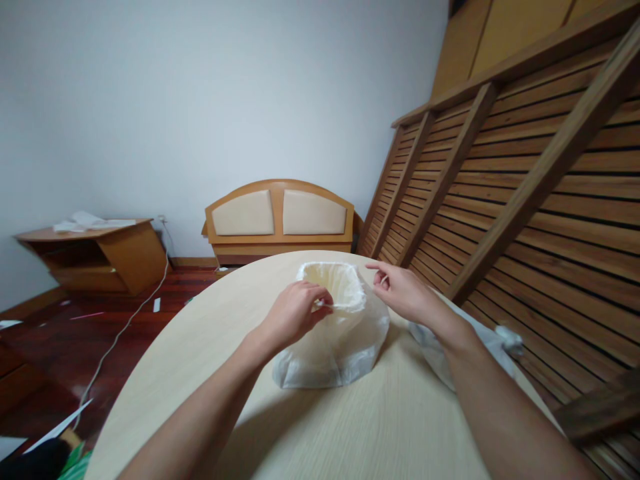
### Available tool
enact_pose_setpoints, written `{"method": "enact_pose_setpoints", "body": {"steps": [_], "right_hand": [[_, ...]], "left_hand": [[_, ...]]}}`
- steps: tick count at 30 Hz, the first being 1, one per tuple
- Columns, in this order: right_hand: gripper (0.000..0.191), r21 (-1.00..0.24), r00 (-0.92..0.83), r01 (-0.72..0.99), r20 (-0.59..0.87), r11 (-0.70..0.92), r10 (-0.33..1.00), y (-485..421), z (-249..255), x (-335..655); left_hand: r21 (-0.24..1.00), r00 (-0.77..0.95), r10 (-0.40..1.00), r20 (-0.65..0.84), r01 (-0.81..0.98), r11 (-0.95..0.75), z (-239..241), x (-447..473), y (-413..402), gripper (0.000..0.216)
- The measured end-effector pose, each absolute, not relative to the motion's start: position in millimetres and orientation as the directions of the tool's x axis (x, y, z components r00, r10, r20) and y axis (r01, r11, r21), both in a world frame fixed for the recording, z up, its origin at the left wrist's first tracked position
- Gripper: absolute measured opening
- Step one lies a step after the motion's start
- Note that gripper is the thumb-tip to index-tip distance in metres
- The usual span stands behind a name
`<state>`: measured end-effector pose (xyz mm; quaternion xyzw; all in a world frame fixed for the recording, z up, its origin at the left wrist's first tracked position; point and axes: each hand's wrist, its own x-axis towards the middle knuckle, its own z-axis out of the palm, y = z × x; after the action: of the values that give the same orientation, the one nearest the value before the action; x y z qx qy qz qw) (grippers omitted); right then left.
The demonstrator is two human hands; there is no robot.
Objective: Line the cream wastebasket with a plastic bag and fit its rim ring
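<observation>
A thin white plastic bag stands upright on the table, its gathered mouth open at the top and its inside showing pale yellow. My left hand pinches the near edge of the mouth between thumb and fingers. To the right of the mouth, apart from it, is my right hand. Its index finger points left while the other fingers curl in, and a small pale bit shows among them, too small to name. A second whitish plastic bag lies partly hidden behind my right forearm.
The round pale wood table fills the foreground. A slatted wooden frame leans along the right side. Beyond stand a padded headboard and a low wooden cabinet topped with papers. A white cable trails over the dark red floor.
</observation>
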<state>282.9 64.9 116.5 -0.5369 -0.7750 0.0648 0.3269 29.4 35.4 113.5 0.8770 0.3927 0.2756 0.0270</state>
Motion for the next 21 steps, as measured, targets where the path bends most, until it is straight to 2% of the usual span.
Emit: {"method": "enact_pose_setpoints", "body": {"steps": [2,4,6,9,14,17,19,21], "right_hand": [[0.042,-0.558,-0.082,0.721,0.519,0.410,0.851,72.6,111.8,274.5],[0.052,-0.657,-0.038,0.610,0.535,0.443,0.844,79.5,102.8,262.4],[0.062,-0.738,-0.080,0.502,0.480,0.452,0.874,83.8,92.5,250.2],[0.064,-0.828,-0.152,0.405,0.357,0.387,0.922,85.2,82.1,237.6],[0.059,-0.886,-0.150,0.352,0.266,0.303,0.952,81.1,81.2,232.0],[0.058,-0.897,-0.177,0.314,0.267,0.312,0.947,78.4,82.6,230.8],[0.058,-0.901,-0.200,0.298,0.265,0.316,0.943,77.0,82.8,230.2],[0.058,-0.900,-0.208,0.305,0.254,0.310,0.945,75.8,82.9,230.5]], "left_hand": [[0.268,0.540,0.707,0.457,0.675,-0.688,114.6,30.0,34.2,0.001],[0.272,0.546,0.707,0.449,0.671,-0.690,115.8,30.1,32.9,0.002],[0.274,0.557,0.700,0.446,0.660,-0.700,116.3,29.8,32.1,0.002],[0.282,0.571,0.686,0.450,0.638,-0.717,115.6,29.4,32.0,0.002],[0.296,0.589,0.674,0.445,0.614,-0.732,115.8,28.2,29.9,0.005],[0.316,0.599,0.650,0.468,0.574,-0.755,118.3,26.1,28.5,0.032],[0.365,0.504,0.661,0.556,0.566,-0.739,117.7,24.3,31.9,0.046],[0.448,0.298,0.694,0.656,0.586,-0.675,112.7,22.2,40.6,0.043]]}}
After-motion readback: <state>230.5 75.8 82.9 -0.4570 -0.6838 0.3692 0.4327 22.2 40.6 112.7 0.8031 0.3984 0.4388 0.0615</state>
